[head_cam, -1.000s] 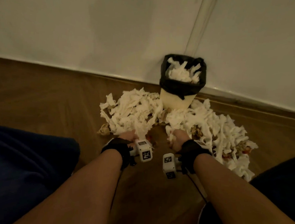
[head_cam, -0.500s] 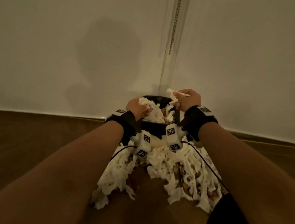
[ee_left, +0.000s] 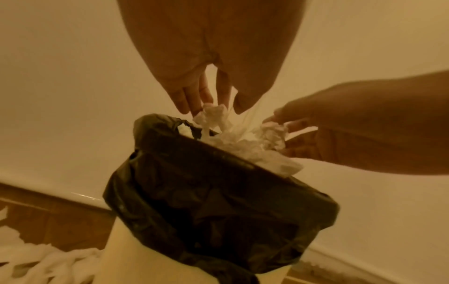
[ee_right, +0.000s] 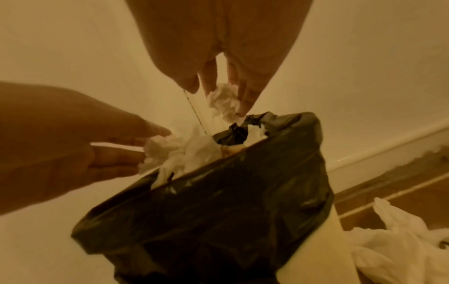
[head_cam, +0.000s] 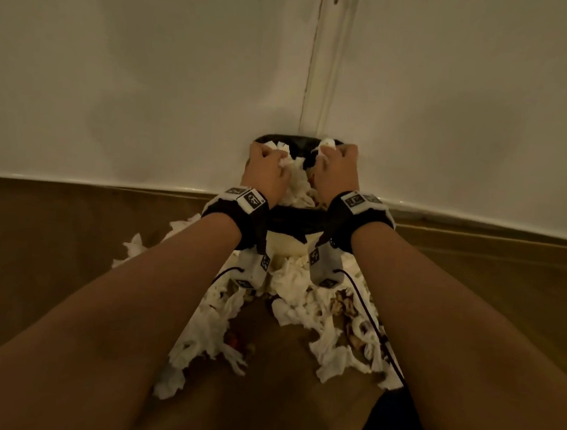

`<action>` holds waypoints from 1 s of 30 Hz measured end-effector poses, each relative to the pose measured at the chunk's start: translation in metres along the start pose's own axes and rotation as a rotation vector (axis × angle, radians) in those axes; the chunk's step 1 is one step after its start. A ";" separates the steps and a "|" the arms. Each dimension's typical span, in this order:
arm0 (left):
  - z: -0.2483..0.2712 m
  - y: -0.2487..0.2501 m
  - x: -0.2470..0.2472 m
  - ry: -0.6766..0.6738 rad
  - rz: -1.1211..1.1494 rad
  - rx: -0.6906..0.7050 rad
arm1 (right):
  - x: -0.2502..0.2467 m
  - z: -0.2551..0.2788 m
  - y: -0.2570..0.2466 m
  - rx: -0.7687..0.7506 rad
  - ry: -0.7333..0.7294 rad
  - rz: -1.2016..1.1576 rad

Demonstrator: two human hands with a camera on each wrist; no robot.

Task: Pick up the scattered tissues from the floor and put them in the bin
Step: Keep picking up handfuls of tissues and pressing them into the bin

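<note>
Here both hands [head_cam: 267,172] [head_cam: 337,171] pinch tissues [ee_left: 213,117] (fingers downward).

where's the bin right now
In the head view the bin stands centre frame against the wall, under both hands, with tissues strewn on the floor in front of it.

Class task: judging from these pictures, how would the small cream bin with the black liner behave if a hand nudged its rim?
The small cream bin with the black plastic liner looks narrow and tall, so it may tip. It holds mostly crumpled white tissues, so it is probably light and could slide. The loose liner would likely crumple under the fingers.
</note>
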State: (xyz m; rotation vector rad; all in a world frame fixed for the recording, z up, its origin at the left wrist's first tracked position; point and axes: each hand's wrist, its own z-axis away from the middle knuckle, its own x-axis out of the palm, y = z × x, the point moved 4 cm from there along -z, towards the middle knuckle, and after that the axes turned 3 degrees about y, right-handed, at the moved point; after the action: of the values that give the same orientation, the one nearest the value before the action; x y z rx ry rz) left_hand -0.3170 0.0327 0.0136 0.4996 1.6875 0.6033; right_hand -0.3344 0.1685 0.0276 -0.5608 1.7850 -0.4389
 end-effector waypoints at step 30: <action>0.213 -0.109 -0.046 -0.076 -0.026 -0.400 | 0.024 0.185 -0.029 0.349 -0.381 -0.047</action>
State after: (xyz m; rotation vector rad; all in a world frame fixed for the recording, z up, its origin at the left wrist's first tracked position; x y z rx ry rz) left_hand -0.0990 -0.0547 -0.0532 0.2100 1.4505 0.8677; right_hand -0.1574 0.1287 -0.0255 -0.4072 1.2979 -0.6167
